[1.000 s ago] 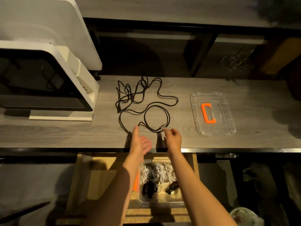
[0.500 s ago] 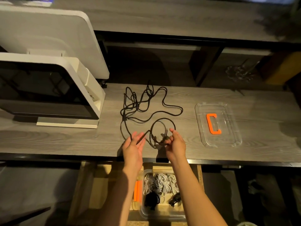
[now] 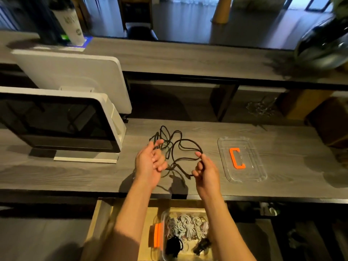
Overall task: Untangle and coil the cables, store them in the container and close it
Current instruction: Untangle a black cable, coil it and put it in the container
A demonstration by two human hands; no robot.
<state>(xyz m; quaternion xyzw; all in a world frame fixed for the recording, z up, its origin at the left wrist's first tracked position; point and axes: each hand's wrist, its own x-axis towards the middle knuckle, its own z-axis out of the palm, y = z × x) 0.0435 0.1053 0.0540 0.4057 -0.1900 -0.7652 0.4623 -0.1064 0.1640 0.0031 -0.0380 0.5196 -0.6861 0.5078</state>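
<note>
A tangled black cable lies on the grey wooden desk, partly lifted off it. My right hand pinches a loop of the cable between thumb and fingers, raised above the desk. My left hand is raised beside the tangle with its fingers loosely spread; strands run behind and past its fingers. The clear container sits below the desk edge, holding coiled white and black cables. Its clear lid with an orange handle lies on the desk to the right.
A white-framed monitor stands at the left of the desk, a second white panel behind it. A raised shelf runs along the back with a white cup at left and a dark glass vase at right.
Both hands have lifted off the desk and moved apart, raising part of the cable. The earlier round loop is pulled open. The camera has tilted up, showing the back shelf.
</note>
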